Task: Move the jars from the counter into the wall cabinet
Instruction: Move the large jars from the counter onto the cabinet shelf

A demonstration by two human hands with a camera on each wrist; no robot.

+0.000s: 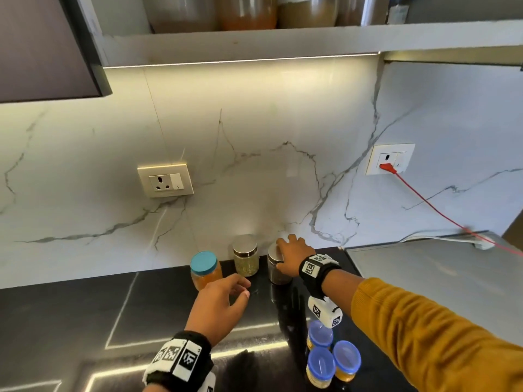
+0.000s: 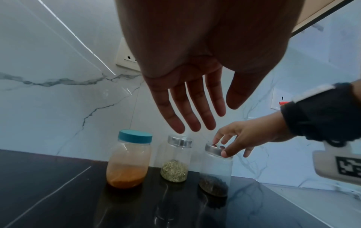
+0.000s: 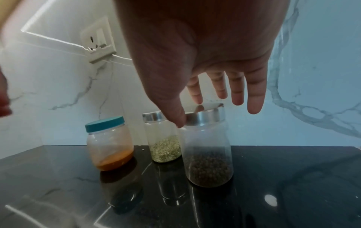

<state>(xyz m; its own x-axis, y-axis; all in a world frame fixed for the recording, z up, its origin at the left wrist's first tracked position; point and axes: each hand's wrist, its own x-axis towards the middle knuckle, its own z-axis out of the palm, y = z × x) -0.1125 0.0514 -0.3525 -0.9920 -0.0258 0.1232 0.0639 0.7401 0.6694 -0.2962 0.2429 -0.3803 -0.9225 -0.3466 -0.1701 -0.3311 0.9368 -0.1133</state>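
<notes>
On black counter [image 1: 85,315], right hand [image 1: 294,257] spread over dark-seed jar [image 3: 208,148] (thumb touching lid); left hand [image 1: 219,306] relaxed

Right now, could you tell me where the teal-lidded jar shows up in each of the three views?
Head: the teal-lidded jar stands left of centre by the backsplash, leftmost of three jars.
Left wrist: lower left of centre, below the left hand.
Right wrist: lower left, left of the right hand.
Shared landmark: the steel-lidded jar of green seeds, immediately to its right.
</notes>
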